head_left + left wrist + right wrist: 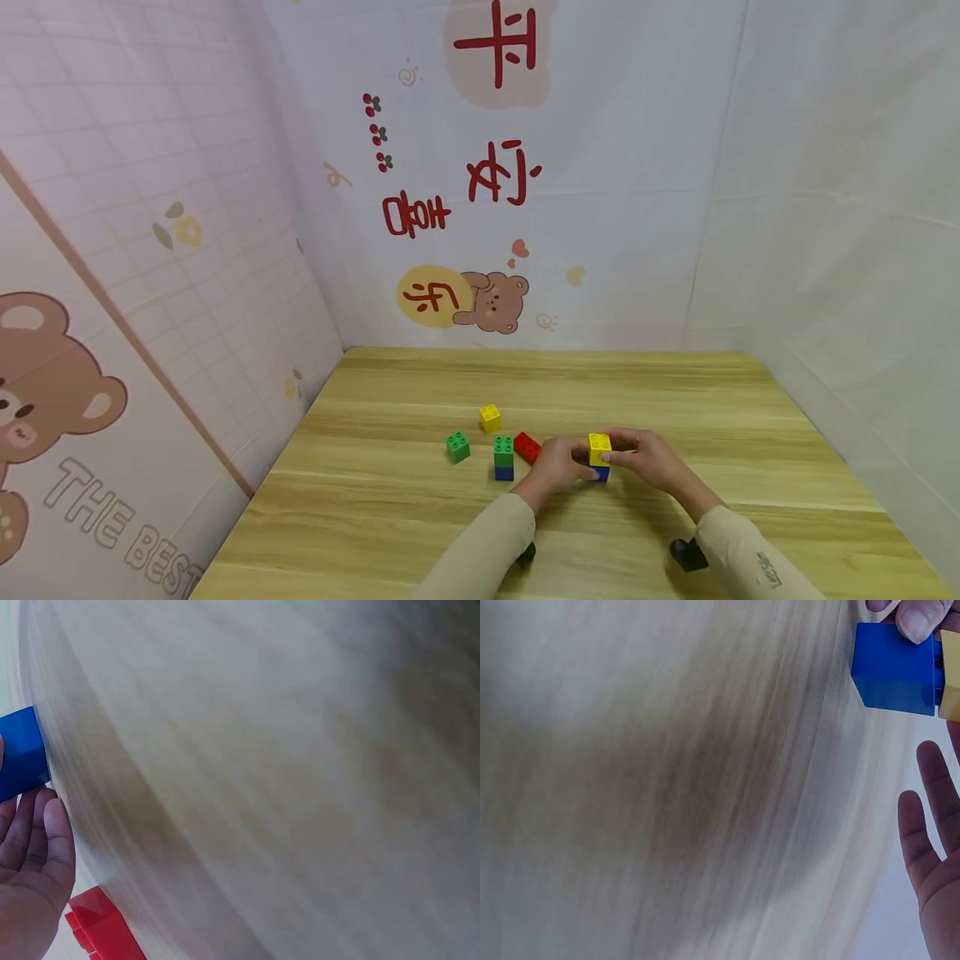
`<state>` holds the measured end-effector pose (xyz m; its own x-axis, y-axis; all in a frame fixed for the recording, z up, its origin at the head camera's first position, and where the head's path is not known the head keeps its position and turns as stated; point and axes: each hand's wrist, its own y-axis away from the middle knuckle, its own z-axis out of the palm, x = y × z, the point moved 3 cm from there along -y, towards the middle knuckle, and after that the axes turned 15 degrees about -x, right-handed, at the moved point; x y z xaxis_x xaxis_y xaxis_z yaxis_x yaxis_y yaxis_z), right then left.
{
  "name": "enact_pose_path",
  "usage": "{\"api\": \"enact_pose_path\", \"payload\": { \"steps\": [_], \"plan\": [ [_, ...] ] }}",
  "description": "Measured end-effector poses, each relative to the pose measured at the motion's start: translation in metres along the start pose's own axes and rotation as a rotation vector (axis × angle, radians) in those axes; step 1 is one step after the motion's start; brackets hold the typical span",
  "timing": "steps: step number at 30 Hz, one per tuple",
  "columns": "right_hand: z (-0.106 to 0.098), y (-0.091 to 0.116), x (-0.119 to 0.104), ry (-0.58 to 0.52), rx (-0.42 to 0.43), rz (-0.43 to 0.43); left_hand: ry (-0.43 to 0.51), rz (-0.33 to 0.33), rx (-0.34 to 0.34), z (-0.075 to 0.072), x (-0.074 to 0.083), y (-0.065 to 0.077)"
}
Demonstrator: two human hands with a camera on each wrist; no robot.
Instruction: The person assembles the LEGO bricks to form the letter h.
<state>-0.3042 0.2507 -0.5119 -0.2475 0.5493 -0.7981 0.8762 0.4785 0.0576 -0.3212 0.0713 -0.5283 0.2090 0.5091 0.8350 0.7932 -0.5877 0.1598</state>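
My left hand (558,465) pinches a blue toy brick (602,474), its thumb on the near side. On top of it is a yellow brick (599,448) with studs, which my right hand (647,458) holds between thumb and fingers. A narrow gap with blue studs showing separates the blue brick (892,666) from the yellow brick (950,675) in the right wrist view. Some fingers of the right hand (941,892) are extended there. In the left wrist view, the blue brick (24,754) appears above the left hand's fingers (56,832).
Left of the hands lies a red brick (527,447), beside a green brick (503,452) stacked on a blue brick (504,473). Farther left are a loose green brick (458,448) and a loose yellow brick (490,418). Printed cloth walls surround the wooden table (420,533).
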Motion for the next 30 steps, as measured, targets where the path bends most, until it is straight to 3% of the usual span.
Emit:
{"api": "enact_pose_path", "payload": {
  "steps": [17, 30],
  "plan": [
    [0.0044, 0.0051, 0.0012, -0.009, 0.000, 0.008, -0.001, -0.033, -0.004, 0.0014, 0.0003, 0.0004],
    [0.0011, 0.0034, -0.0002, 0.061, 0.007, -0.013, 0.002, -0.025, -0.007, -0.0021, 0.0032, 0.0011]
  ]
}}
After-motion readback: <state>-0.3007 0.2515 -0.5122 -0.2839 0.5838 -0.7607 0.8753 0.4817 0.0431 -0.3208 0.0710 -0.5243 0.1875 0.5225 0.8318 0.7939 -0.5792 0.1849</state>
